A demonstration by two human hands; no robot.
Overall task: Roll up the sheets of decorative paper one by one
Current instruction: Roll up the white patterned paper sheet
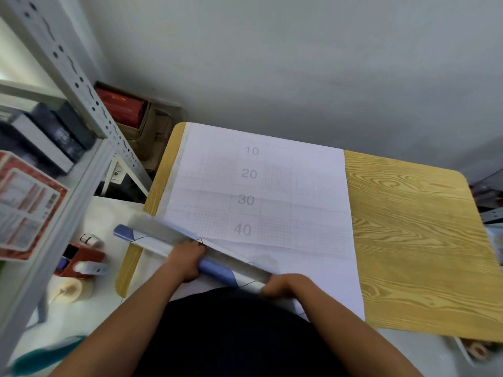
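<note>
Decorative paper (261, 191) roll gripped, left hand (185, 263), right hand (283, 285)

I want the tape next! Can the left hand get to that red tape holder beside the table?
Probably yes. The red tape holder sits in the open on the white surface left of the left hand, nothing between them. But that hand would have to let go of the paper roll first.

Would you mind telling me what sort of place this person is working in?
Probably a storeroom or small workshop. A slotted metal shelving rack holds boxed goods, an open cardboard box sits on the floor by the wall, and the wood-grain table serves as a bench for rolling grid-backed decorative paper.
</note>
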